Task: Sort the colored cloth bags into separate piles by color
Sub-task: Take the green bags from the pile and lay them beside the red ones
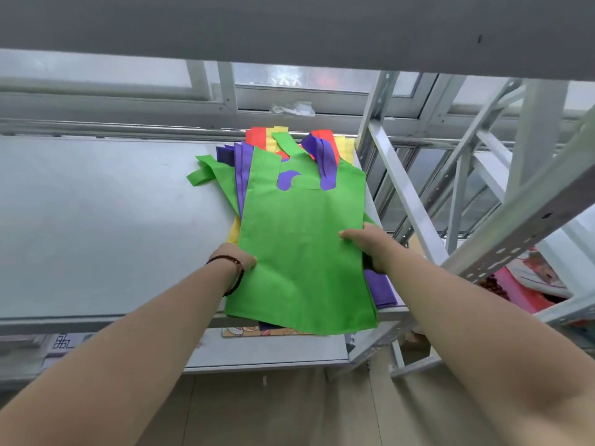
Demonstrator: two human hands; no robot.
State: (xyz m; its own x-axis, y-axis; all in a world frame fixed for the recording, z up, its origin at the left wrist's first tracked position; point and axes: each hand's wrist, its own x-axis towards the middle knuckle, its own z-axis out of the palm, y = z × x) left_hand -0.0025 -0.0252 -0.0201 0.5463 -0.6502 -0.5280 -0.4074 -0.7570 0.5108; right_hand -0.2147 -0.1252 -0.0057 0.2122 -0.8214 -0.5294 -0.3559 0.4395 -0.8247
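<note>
A mixed stack of cloth bags lies at the right end of a grey shelf (96, 220). A green bag (302, 239) is on top, its lower edge hanging past the shelf's front. Purple bags (325, 162), red bags (256, 136) and yellow bags (344, 146) stick out beneath it, and another green bag (219, 178) pokes out at the left. My left hand (240, 257) holds the top green bag's left edge, fingers hidden under the cloth. My right hand (365, 244) grips its right edge, thumb on top.
A metal rack upright (405, 194) and slanted perforated beams (502, 252) stand close at the right. A shelf board overhangs above. Windows run along the back. A lower shelf (273, 349) holds printed sheets. Pink and red items (521, 291) lie at the right.
</note>
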